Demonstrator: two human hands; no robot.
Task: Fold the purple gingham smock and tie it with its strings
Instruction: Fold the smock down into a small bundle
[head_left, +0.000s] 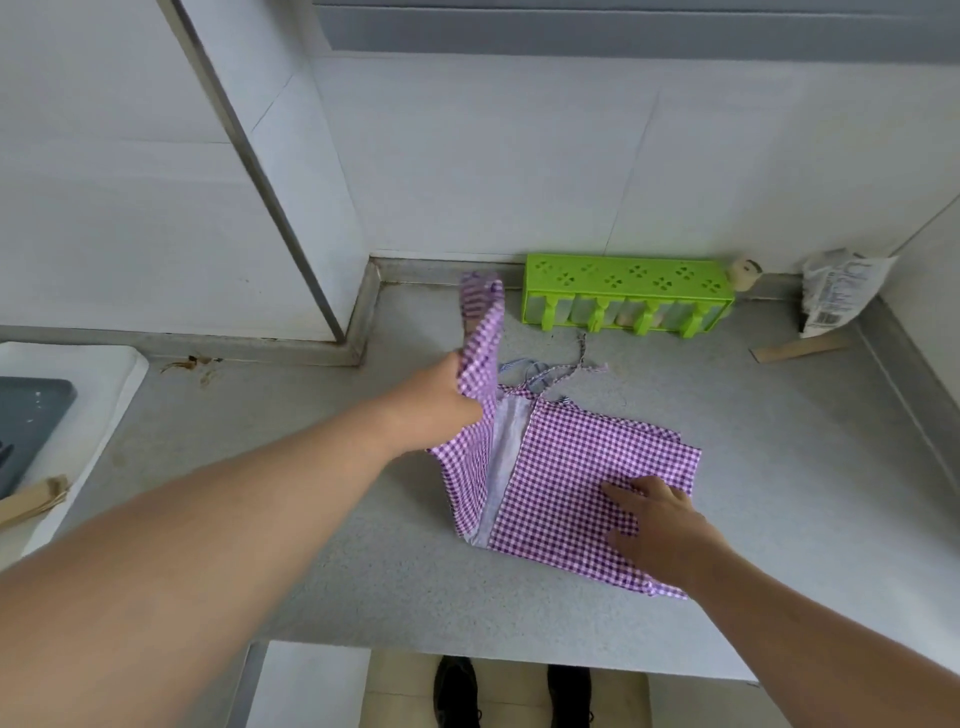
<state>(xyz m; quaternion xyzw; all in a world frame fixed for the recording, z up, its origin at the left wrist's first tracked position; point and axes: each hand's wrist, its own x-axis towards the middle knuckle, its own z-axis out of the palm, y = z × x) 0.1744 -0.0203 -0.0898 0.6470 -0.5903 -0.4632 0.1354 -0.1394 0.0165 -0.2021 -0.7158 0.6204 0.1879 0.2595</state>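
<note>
The purple gingham smock (566, 467) lies partly folded on the grey counter (363, 571). Its pale lining shows as a strip along the left fold. My left hand (441, 400) grips the smock's left flap and holds it lifted, the cloth standing up above the counter. My right hand (660, 525) rests flat, fingers spread, on the smock's lower right part and presses it down. The thin strings (558, 370) trail loose on the counter just behind the smock's top edge.
A green plastic rack (628, 296) stands against the back wall. A crumpled white packet (836, 291) sits in the far right corner with a wooden stick (800, 349) in front of it. A white tray with a dark insert (67, 415) lies at the left.
</note>
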